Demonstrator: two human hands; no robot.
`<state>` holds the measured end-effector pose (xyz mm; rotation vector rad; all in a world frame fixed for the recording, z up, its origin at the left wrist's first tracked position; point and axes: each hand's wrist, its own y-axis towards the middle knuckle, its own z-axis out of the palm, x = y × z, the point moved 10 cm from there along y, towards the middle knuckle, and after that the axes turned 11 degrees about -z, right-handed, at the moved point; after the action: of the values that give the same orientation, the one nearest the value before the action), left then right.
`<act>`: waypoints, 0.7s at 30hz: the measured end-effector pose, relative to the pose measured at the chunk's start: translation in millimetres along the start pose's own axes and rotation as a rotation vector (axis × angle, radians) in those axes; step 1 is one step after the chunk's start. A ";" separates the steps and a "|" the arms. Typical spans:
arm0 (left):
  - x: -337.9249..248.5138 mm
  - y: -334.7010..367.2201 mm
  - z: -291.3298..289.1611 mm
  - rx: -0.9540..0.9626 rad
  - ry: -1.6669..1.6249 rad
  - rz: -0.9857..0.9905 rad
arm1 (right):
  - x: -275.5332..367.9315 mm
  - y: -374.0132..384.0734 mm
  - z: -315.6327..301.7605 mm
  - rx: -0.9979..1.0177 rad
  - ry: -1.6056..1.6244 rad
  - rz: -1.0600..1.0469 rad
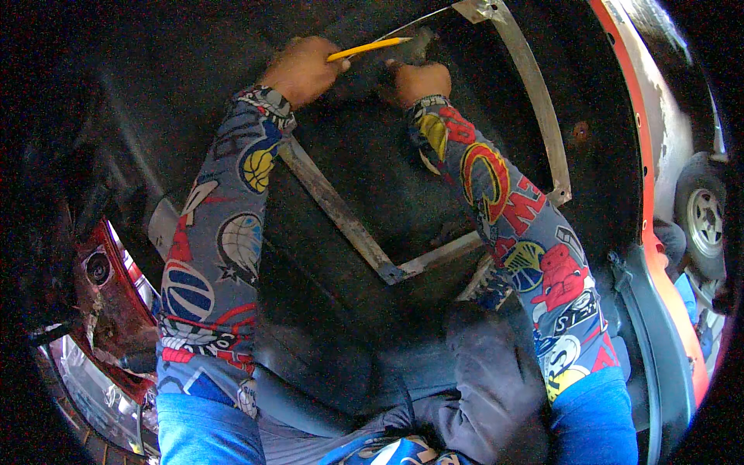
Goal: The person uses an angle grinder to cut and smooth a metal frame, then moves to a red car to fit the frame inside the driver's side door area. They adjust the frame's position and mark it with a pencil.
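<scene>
My left hand is closed round a yellow pencil, which points to the right across the upper part of the head view. Just right of the pencil, my right hand is closed, its fingers curled inward; the shadow hides whatever may be in them. Both hands are over a bare grey metal frame with flat strips and corners, which lies on a dark surface. My left wrist covers part of the frame's left strip, and my right forearm crosses its near strip.
An orange-red painted body edge runs down the right side, beside black trim. Outside it stands a wheel. A red tail light is at the lower left. My bent leg is close below the frame.
</scene>
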<state>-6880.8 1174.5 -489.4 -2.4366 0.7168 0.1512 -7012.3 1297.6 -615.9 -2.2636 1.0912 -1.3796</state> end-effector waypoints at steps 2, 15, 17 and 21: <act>0.8 0.5 -0.3 -0.007 -0.003 0.024 | 16.3 -5.4 -8.0 -0.022 -0.114 -0.108; 8.5 -80.7 -44.6 -0.639 -0.272 -0.204 | -1.4 -87.6 -93.5 0.020 0.339 -0.343; 34.1 -131.4 -18.2 -0.502 -0.464 -0.536 | -48.6 -130.7 -137.0 -0.123 0.355 -0.311; 34.8 -215.4 53.7 -0.282 -0.443 -0.769 | -162.4 -199.3 -201.7 -0.562 0.427 -0.067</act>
<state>-6735.0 1336.0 -433.1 -2.6188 -0.4691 0.4818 -7134.5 1579.0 -503.4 -2.4384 1.7386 -1.8233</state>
